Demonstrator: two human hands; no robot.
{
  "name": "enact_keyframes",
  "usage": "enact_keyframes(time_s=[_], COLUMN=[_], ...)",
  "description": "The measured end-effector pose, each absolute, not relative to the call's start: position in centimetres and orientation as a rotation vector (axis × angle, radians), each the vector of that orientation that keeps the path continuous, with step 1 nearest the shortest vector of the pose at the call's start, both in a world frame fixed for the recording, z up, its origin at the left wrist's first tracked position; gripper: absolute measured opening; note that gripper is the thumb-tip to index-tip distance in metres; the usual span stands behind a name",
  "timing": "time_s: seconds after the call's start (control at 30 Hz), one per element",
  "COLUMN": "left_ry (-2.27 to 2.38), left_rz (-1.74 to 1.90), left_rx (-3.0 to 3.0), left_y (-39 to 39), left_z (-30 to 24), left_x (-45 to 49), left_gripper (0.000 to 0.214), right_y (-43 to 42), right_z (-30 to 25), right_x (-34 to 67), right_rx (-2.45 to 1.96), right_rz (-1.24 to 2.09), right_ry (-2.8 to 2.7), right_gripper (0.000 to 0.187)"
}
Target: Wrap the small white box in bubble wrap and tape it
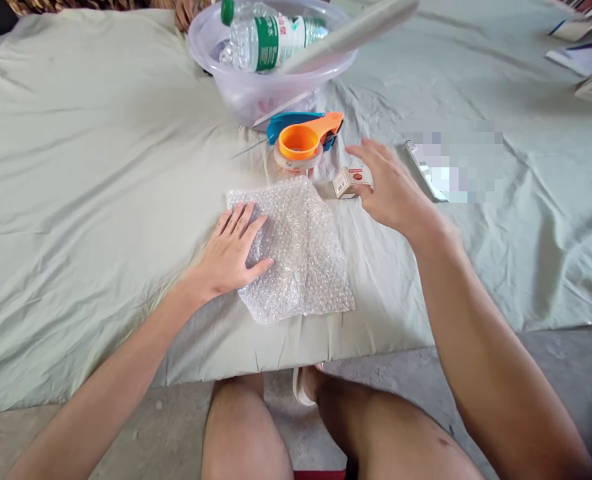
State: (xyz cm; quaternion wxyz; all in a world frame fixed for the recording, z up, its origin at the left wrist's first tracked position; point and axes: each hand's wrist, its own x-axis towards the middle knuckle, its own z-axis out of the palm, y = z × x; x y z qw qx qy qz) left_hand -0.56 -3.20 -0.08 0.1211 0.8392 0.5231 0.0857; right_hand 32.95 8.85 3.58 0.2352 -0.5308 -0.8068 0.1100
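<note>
A sheet of bubble wrap (301, 253) lies flat on the cloth in front of me. My left hand (233, 250) rests on its left side, fingers spread. Beyond its upper right corner stands a small printed box (347, 183). My right hand (386, 187) is at the box's right side, thumb and fingers apart; whether it touches the box I cannot tell. Just past the wrap sits an orange tape dispenser (329, 125), its ring resting over a roll of clear tape (299, 162). A blue tool (281, 123), partly hidden, lies behind it.
A translucent purple basin (236, 93) at the back holds a large plastic bottle (276, 43) and a long pale roll (356, 33). A blurred-out flat object (433, 170) lies to the right. Booklets and boxes (589, 60) occupy the far right. The pale cloth (101, 167) is wrinkled.
</note>
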Motion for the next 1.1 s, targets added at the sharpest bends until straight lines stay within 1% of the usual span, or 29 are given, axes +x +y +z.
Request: enact_keyframes(time_s=[0.07, 0.13, 0.23, 0.3, 0.6, 0.67, 0.7, 0.77, 0.8, 0.87, 0.9, 1.0, 1.1], left_ry=[1.526, 1.517, 1.497, 1.49, 1.464, 1.458, 1.452, 1.438, 1.432, 1.423, 1.419, 1.38, 1.316], left_rz=[0.258, 0.272, 0.288, 0.281, 0.269, 0.258, 0.253, 0.251, 0.256, 0.278, 0.289, 0.322, 0.31], left_rx=[2.454, 2.456, 2.445, 2.439, 2.442, 2.444, 2.448, 2.465, 2.479, 2.508, 2.522, 2.563, 2.568], left_y=[-3.1, -3.1, -3.0, -3.0, -2.8, -2.7, -2.7, -2.7, -2.7, -2.8, -2.8, -2.9, -2.8], left_z=[-0.3, -0.5, -0.7, -0.8, -0.7, -0.7, -0.8, -1.0, -1.1, -1.3, -1.3, -1.1, -0.4], left_x=[-0.7, -0.8, -1.0, -1.0, -1.1, -1.2, -1.2, -1.3, -1.3, -1.3, -1.3, -1.3, -1.5], left_gripper=[0.091, 0.099, 0.119, 0.127, 0.129, 0.129, 0.128, 0.125, 0.125, 0.124, 0.123, 0.121, 0.108], right_y=[8.5, 8.6, 9.3, 9.7, 9.6, 9.0, 8.7, 7.8, 7.3, 6.3, 5.8, 4.9, 4.7], right_z=[4.6, 5.0, 4.8, 4.6, 7.0, 7.0, 6.7, 5.7, 5.0, 3.5, 2.7, 1.0, 0.1], right_x=[31.9, 31.0, 30.6, 31.0, 30.9, 29.6, 28.7, 26.8, 25.8, 24.1, 23.4, 22.4, 22.8], right_rx=[-1.43, -1.476, -1.729, -1.86, -1.995, -1.909, -1.792, -1.409, -1.188, -0.853, -0.779, -0.814, -0.959], right_rz=[0.211, 0.168, 0.204, 0.222, 0.244, 0.167, 0.131, 0.122, 0.155, 0.241, 0.271, 0.307, 0.329], right_ry=[-2.238, -2.263, -2.277, -2.255, -2.152, -2.102, -2.097, -2.176, -2.252, -2.413, -2.475, -2.563, -2.551], right_gripper=[0.07, 0.065, 0.055, 0.053, 0.064, 0.058, 0.051, 0.035, 0.031, 0.031, 0.032, 0.033, 0.043])
